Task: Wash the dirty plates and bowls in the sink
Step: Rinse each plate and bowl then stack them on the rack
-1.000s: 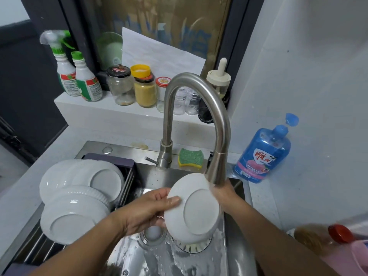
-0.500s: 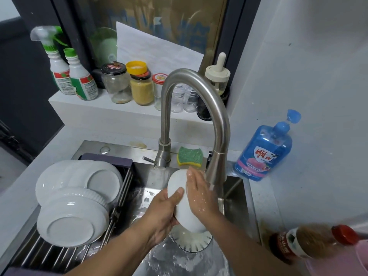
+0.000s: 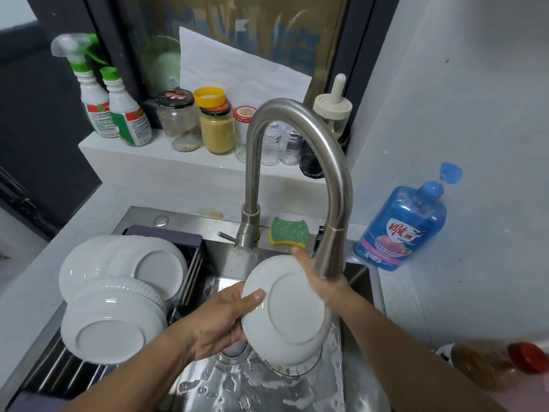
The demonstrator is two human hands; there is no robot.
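Two spray bottles (image 3: 124, 114) stand on the ledge far to the left of the faucet (image 3: 252, 162), and a row of jars (image 3: 178, 120) runs from them to just behind its pipe. Below and left of the faucet, a stack of white plates and bowls (image 3: 118, 292) lies upside down on a drying rack (image 3: 74, 373).

The left hand (image 3: 219, 319) is in front of the faucet and slightly left of it. It grips the left rim of a white plate (image 3: 294, 310), with the thumb pressed on the underside and the fingers curled behind the rim. The plate is tilted on edge over the sink (image 3: 297, 391), underside toward the camera, directly in front of the faucet and beside its spout.

The right hand (image 3: 320, 281) sits under the spout at the plate's right edge. One finger lies straight along the top rim; the others are hidden behind the plate.

A green sponge (image 3: 288, 231) rests just right of the faucet's base. A blue soap bottle (image 3: 407, 227) stands farther right, and a blurred red-capped bottle (image 3: 525, 361) lies far right and nearer the camera.
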